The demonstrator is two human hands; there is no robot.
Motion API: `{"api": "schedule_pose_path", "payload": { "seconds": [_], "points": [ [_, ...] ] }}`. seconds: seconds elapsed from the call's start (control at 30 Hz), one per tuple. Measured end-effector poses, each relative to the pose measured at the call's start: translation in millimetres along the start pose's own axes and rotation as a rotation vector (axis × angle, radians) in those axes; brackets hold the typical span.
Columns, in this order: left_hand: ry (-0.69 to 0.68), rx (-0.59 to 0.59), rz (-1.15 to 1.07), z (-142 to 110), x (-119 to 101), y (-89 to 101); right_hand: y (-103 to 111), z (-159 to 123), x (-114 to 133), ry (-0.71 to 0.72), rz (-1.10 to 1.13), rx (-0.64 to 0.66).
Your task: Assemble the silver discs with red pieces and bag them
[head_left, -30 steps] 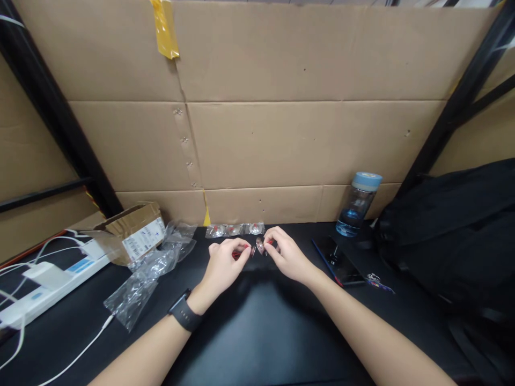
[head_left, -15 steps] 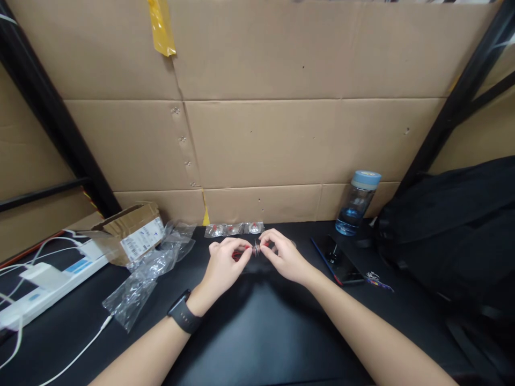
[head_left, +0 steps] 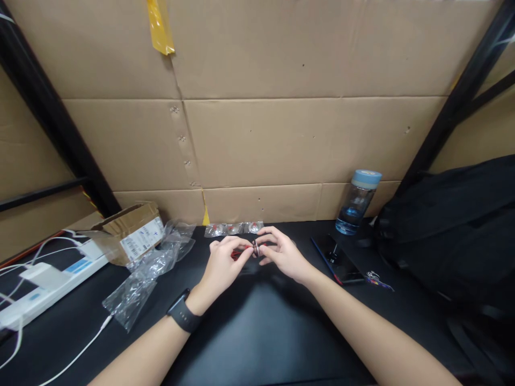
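My left hand (head_left: 225, 264) is closed in a pinch on a red cord (head_left: 236, 254), part of which bunches under the fingers. Between the two hands a small silvery disc (head_left: 257, 247) stands on edge, seen nearly side-on. With thumb and fingertips, my right hand (head_left: 287, 258) grips the disc from its right side; its fingers are curved and partly fanned. More red shows at the right fingertips. Just behind the hands lie several small clear packets (head_left: 254, 228) with round, red-marked pieces inside.
On the left are a power strip (head_left: 44, 292) with white cables, an opened cardboard box (head_left: 140, 236) and crumpled clear plastic bags (head_left: 139, 289). To the right are a water bottle (head_left: 354, 212), a phone (head_left: 341, 262), a small keyring (head_left: 378, 281) and a black backpack (head_left: 454, 230). Cardboard walls the back.
My right hand has shifted from pinching the red cord to holding the disc, its fingers spreading more. The left hand keeps its pinch in nearly the same place.
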State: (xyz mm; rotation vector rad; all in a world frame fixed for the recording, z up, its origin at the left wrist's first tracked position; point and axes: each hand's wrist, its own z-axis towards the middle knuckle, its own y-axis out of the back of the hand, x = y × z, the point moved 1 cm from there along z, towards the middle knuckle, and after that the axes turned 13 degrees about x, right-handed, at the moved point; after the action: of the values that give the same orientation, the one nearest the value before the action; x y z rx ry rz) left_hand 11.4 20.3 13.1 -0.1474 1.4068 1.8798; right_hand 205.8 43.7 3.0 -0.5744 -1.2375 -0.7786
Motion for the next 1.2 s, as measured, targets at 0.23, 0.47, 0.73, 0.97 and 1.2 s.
{"api": "schedule_pose_path", "payload": {
  "seconds": [0.23, 0.47, 0.73, 0.97, 1.2],
  "points": [
    [0.032, 0.006, 0.036, 0.7, 3.8, -0.6, -1.4, -1.0, -1.2, -0.086, 0.201, 0.016],
    [0.009, 0.076, 0.15, 1.9, 3.3, 6.7, -5.3, -0.6, -0.4, -0.076, 0.223, -0.013],
    [0.366, 0.088, 0.561, 4.3, 65.3, 42.4, -0.5, -2.4, 0.5, -0.08, 0.083, -0.053],
    [0.476, 0.321, 0.553, 0.9, 117.7, 39.9, 1.3, -2.7, 5.6, -0.074, 0.029, -0.032],
    [0.421, 0.24, 0.555, 4.2, 126.3, 48.1, 1.4, -3.5, 6.7, -0.069, 0.009, -0.004]
  ]
}}
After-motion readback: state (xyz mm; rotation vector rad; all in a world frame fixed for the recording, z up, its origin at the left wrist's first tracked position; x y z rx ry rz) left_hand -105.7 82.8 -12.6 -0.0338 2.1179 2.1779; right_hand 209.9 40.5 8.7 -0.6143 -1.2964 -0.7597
